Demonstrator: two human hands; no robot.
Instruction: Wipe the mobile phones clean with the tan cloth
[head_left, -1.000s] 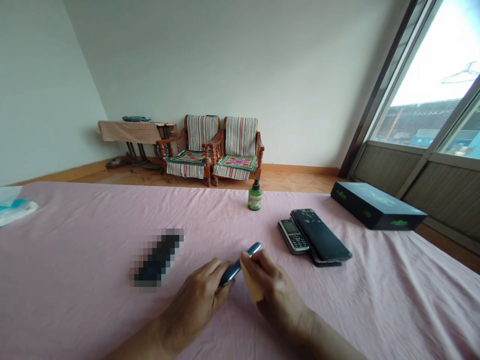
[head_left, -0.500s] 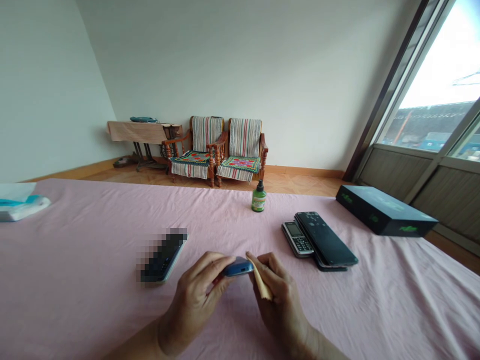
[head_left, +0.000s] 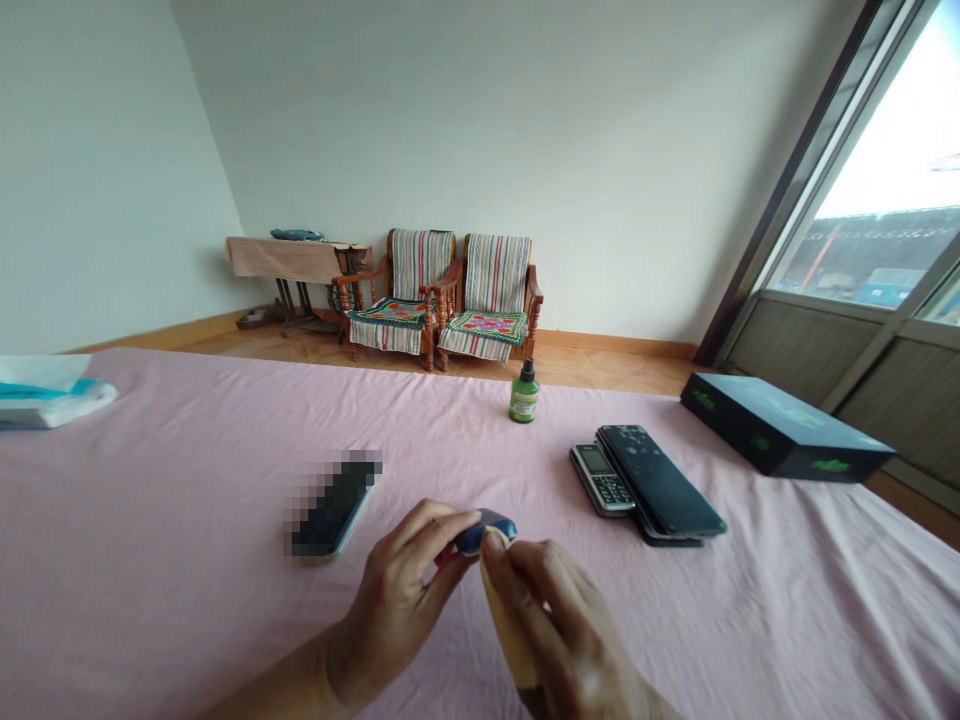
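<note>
Bare forearms, no sleeves (no rings visible either).

- The small blue phone sits pinched in your left hand, thumb on one side and fingertips on the other. Only its rounded dark-blue end shows past the fingers; the rest is hidden behind them. It is held just above the pink tabletop, not resting on it.
- The yellowish cloth is gripped in your right hand, folded into a narrow strip. Its upper end presses against the phone's exposed end, and the strip runs down along your fingers toward you.
</note>
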